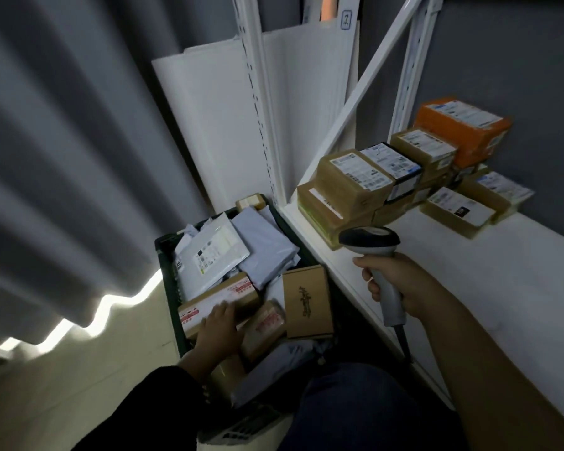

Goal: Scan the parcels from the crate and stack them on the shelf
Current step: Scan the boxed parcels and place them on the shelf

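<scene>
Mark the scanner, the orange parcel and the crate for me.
scanner point(368, 240): head view, on its dark head.
orange parcel point(482, 141): head view, on its orange side face.
crate point(165, 265): head view, on its dark left wall.

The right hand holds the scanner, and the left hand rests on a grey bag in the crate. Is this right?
Not quite. In the head view, the left hand rests on a taped cardboard box in the crate instead. The right hand does hold the scanner.

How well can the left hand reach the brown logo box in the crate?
Probably yes: the left hand rests on a taped box nearby, and nothing covers the logo box.
</scene>
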